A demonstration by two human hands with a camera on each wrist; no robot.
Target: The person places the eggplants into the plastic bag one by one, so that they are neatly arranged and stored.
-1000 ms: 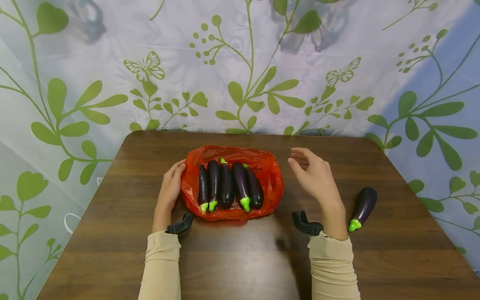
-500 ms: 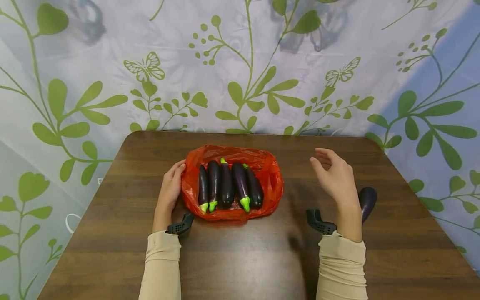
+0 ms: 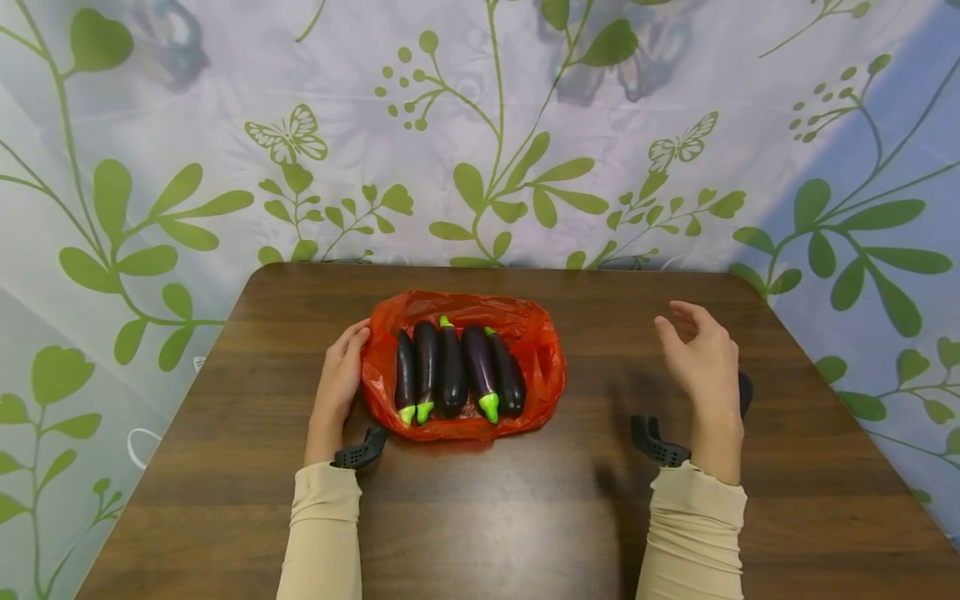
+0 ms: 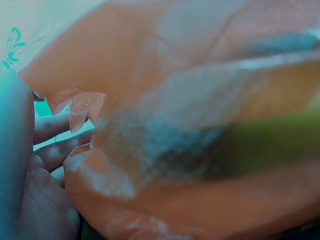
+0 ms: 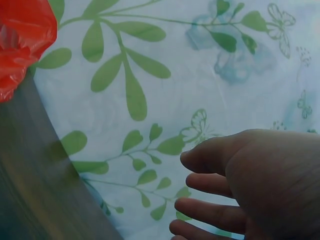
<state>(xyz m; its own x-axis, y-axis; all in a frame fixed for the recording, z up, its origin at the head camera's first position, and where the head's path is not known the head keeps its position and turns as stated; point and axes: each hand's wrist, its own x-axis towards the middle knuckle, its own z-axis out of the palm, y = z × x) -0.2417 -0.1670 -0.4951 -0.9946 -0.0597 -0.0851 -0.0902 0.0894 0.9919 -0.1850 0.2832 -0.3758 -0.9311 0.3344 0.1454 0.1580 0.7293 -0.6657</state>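
A red plastic bag point(image 3: 551, 358) lies spread at the middle of the table, its mouth facing up. Inside lie several dark eggplants point(image 3: 480, 362) with green stem ends, side by side. My left hand point(image 3: 341, 371) holds the bag's left edge; in the left wrist view the fingers point(image 4: 52, 127) pass behind the plastic, which hides their tips. Right of the bag, my right hand point(image 3: 705, 358) hovers above the table with nothing in it, thumb and fingers apart and loosely bent. Another eggplant point(image 3: 745, 393) is mostly hidden behind this hand.
The brown wooden table point(image 3: 487, 533) ends at a pale curtain point(image 3: 420, 192) printed with green leaves and butterflies. Each wrist wears a black mount point(image 3: 660, 442). The red bag's edge also shows at the right wrist view's upper left.
My right hand has moved right, away from the bag, and now covers most of the separate eggplant. The left hand and bag have stayed in place.
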